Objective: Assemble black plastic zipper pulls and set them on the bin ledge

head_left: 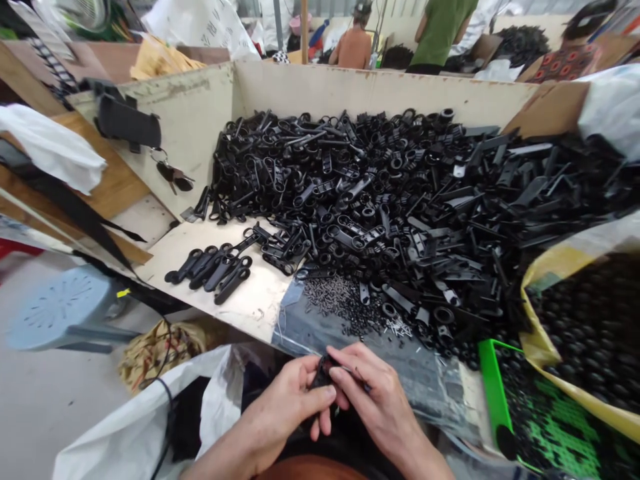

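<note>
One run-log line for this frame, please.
left hand: grips small black part | right hand: pinches same part | ahead: pile of black plastic parts

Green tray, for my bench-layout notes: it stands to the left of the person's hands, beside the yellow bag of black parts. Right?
No. The head view shows the green tray right of the left hand and right hand, beside the yellow bag of black parts.

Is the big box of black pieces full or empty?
Partly full. Black pieces heap across the middle and right of the box; near its left front corner only a short row lies on the pale floor.
</note>
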{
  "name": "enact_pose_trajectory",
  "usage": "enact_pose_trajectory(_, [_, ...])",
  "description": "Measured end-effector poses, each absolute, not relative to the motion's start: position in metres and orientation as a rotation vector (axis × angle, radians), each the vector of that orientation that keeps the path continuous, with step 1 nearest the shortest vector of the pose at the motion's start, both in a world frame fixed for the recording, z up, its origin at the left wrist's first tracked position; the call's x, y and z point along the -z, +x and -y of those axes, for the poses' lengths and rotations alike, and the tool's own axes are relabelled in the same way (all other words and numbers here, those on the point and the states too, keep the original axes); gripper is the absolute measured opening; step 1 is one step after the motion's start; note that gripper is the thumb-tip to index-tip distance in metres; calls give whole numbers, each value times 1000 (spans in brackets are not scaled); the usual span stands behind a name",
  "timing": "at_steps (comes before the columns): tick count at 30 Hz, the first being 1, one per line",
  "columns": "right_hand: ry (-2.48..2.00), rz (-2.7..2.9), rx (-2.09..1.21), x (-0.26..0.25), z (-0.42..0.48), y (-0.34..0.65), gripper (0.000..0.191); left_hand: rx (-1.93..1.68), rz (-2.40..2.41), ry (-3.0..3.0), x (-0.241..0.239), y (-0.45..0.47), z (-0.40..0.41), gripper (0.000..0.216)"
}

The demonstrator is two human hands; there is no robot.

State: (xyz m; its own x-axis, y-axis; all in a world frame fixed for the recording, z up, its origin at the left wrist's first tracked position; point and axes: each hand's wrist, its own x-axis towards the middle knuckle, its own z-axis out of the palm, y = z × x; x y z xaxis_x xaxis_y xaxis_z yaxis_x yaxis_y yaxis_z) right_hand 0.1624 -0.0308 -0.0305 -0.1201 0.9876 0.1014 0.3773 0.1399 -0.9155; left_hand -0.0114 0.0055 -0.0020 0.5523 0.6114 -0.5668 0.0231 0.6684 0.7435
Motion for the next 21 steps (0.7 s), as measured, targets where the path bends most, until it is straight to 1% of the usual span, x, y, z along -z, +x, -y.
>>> enact_pose_trajectory(8, [-1365, 1585, -994, 29, 40, 165, 28, -361, -956, 759, 3, -17, -5, 35])
enact_pose_trajectory(11, [-1456, 1527, -850, 27, 38, 181, 23, -443, -1127, 849, 4, -27, -10, 37])
enact_pose_trajectory(13, [-1526, 1522, -723, 27, 32, 192, 17, -557, -1280, 1029, 7, -31, -15, 28])
enact_pose_trajectory(15, [-1569, 1582, -667, 27, 23, 198, 15, -612, -1413, 1310, 9, -29, -18, 16])
enact_pose_trajectory(18, [-1612, 1735, -629, 29, 7, 195, 16, -525, -1473, 1711, 13, -15, -19, 3])
enact_pose_trajectory(21, [-1681, 1918, -539, 34, -8, 187, 20, -410, -1392, 1974, 21, 1, -18, 19])
